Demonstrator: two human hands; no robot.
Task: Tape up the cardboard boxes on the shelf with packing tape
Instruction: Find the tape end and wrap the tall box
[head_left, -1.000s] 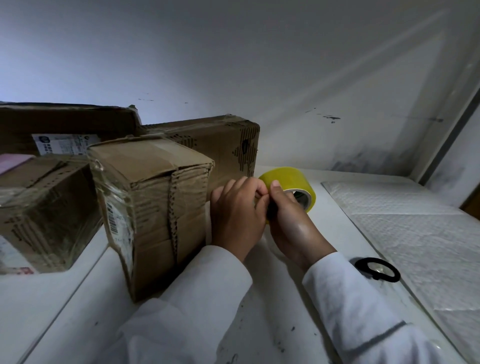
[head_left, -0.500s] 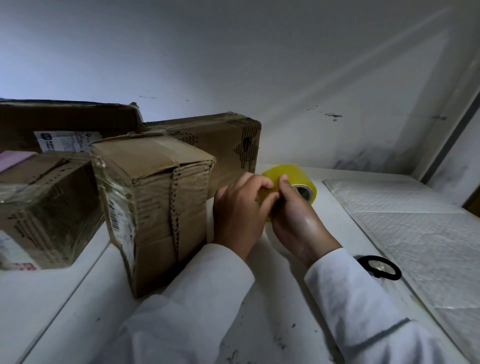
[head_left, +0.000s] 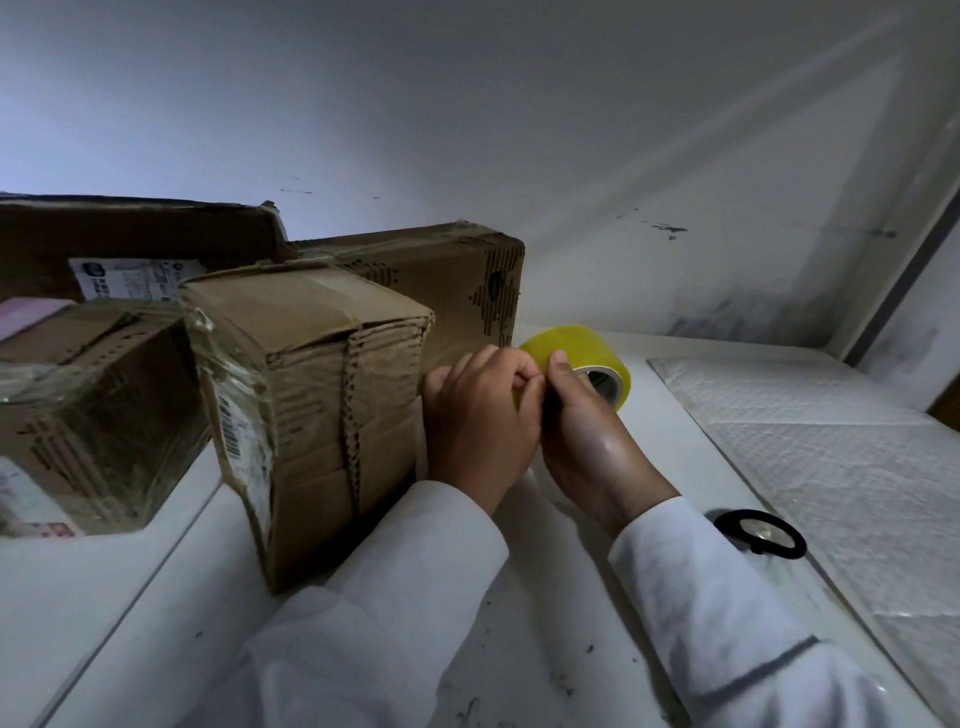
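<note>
A yellow roll of packing tape (head_left: 582, 348) is held a little above the white shelf top (head_left: 545, 649), just right of the boxes. My left hand (head_left: 478, 421) and my right hand (head_left: 587, 441) both grip it, fingertips meeting on its near rim. The nearest cardboard box (head_left: 317, 410) stands upright to the left of my hands, with old clear tape on its left side. A longer printed box (head_left: 441, 275) lies behind it. Another box wrapped in film (head_left: 93, 410) sits at the far left, and a flat box with a label (head_left: 130, 244) is at the back.
Black-handled scissors (head_left: 761, 532) lie on the shelf top right of my right sleeve. A white padded sheet (head_left: 831, 457) covers the surface at the right. A marked white wall (head_left: 571, 156) closes the back, and a seam runs down the left of the shelf top.
The tape roll has been turned a little in my hands and my fingers have shifted along its rim. The boxes and scissors have not moved.
</note>
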